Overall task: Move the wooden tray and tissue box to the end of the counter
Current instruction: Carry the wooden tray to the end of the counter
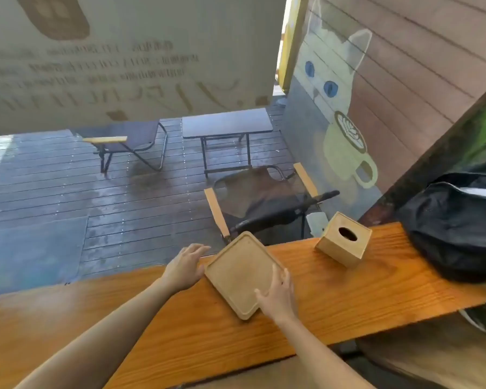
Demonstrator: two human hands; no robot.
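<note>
A flat, pale wooden tray lies on the orange wooden counter, its far corner jutting past the counter's outer edge. My left hand rests against the tray's left edge with the fingers spread. My right hand holds the tray's near right corner, fingers over the rim. A cube-shaped wooden tissue box with an oval slot on top stands farther right on the counter, apart from both hands.
A black bag lies at the counter's right end, just beyond the tissue box. Beyond the counter's outer edge is a wet deck with folding chairs and a small table. A wall with a painted cat rises at right.
</note>
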